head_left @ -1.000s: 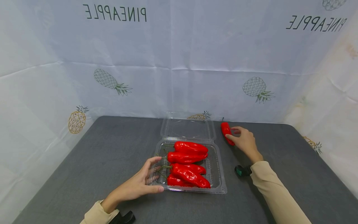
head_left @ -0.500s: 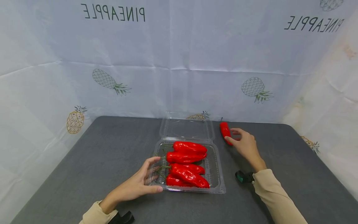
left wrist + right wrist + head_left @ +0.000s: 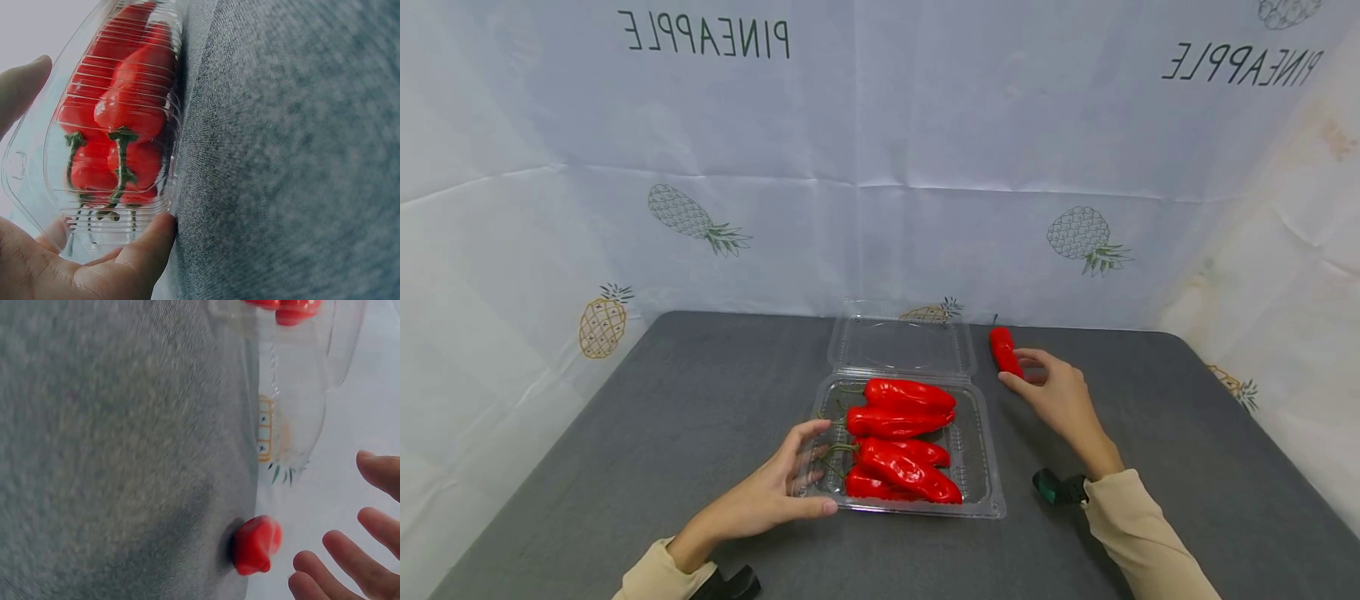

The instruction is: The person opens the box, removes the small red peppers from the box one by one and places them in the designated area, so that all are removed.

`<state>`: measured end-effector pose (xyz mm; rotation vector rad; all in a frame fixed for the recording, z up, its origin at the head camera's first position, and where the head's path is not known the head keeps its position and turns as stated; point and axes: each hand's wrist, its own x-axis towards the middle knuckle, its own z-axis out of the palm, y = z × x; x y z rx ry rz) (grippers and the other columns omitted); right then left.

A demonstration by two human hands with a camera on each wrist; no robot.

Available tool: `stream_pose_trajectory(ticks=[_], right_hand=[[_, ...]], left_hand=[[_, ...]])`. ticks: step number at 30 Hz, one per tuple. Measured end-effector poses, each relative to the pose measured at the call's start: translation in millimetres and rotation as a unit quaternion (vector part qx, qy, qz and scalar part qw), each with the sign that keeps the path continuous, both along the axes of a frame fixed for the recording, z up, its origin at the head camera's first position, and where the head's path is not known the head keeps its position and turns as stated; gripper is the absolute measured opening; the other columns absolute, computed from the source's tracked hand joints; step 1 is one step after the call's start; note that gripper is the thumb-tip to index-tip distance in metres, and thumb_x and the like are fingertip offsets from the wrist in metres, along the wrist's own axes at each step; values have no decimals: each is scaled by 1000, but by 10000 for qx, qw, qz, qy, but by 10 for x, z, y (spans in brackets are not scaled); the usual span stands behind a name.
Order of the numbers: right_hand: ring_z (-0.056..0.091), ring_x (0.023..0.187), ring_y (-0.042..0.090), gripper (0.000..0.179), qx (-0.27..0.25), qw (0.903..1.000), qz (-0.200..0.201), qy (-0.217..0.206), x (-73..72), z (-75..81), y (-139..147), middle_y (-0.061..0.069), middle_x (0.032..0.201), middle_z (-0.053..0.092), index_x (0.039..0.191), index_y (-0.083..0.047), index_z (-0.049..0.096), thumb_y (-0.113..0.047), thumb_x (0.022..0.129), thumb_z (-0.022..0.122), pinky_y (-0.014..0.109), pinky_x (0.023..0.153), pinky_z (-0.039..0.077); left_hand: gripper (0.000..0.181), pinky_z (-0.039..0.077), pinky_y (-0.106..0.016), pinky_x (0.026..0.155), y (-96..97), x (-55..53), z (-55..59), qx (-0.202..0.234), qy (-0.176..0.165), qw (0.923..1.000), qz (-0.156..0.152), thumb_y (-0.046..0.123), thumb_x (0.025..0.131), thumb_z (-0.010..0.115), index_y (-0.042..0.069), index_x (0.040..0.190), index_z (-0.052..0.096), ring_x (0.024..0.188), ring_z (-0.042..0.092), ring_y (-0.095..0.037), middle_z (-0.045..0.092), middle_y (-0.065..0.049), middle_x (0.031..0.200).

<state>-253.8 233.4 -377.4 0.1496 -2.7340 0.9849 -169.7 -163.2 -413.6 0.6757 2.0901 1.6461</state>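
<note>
In the head view, a clear plastic clamshell box holds several glossy red peppers with green stems. Along its left side my left hand is spread, fingers and thumb touching the wall and front corner. The left wrist view shows the same box with a finger low at its base. A single red pepper lies on the table to the right of the lid. My right hand is just in front of it, fingers apart. The right wrist view shows a gap between this pepper and the fingers.
The box's clear lid is folded back flat toward the rear. A grey table carries everything. White cloth printed with pineapples hangs behind and at the sides. Each wrist wears a black strap.
My right hand has drawn back from the single pepper, toward me and slightly right. That pepper stays on the table. My left hand and the box have hardly moved.
</note>
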Motion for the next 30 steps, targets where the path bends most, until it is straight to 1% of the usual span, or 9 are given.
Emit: stream_pose_trajectory(ticks=[8, 13, 18, 21, 25, 30], right_hand=[[68, 105, 42, 51, -73, 9998, 198, 0, 110, 71, -96, 25, 124, 65, 133, -2, 58, -28, 91, 73, 53, 85, 60], [68, 104, 41, 51, -104, 9994, 337, -53, 166, 131, -151, 25, 124, 65, 132, -2, 58, -28, 91, 73, 51, 84, 61], [69, 103, 37, 51, -130, 9989, 457, -47, 216, 182, -190, 22, 124, 66, 132, -3, 59, -28, 90, 74, 49, 83, 61], [70, 102, 35, 50, -181, 9980, 609, -59, 253, 207, -218, 22, 124, 66, 131, -3, 60, -27, 90, 74, 47, 82, 62], [71, 101, 34, 49, -298, 9960, 829, -170, 308, 242, -273, 22, 123, 66, 131, -4, 60, -26, 90, 75, 46, 82, 62], [71, 101, 32, 50, -321, 9934, 1018, -414, 368, 265, -348, 20, 123, 67, 132, -5, 60, -27, 89, 75, 45, 83, 62]], left_hand=[[87, 37, -43, 115, 0, 8, -2, 27, -10, 10000, 12, 13, 93, 69, 6, 153, 8, 149, 16, -50, 5, -20, 162], [87, 37, -44, 115, -4, 12, -1, 16, -24, 10000, 20, 13, 93, 69, 6, 154, 8, 149, 16, -50, 5, -20, 162], [87, 37, -44, 115, -2, 10, 7, 16, -13, 10000, 42, 13, 92, 70, 5, 153, 8, 149, 16, -50, 5, -21, 162], [87, 37, -44, 115, 1, 7, 12, 19, -31, 10000, 46, 12, 92, 70, 5, 154, 8, 149, 16, -50, 5, -21, 162], [88, 37, -44, 115, 4, 3, 8, 10, -63, 10000, 48, 13, 92, 70, 6, 154, 8, 149, 16, -50, 5, -21, 162], [88, 36, -44, 116, 3, 0, -4, 24, -58, 10000, 51, 13, 92, 70, 6, 153, 8, 149, 16, -49, 6, -21, 162]])
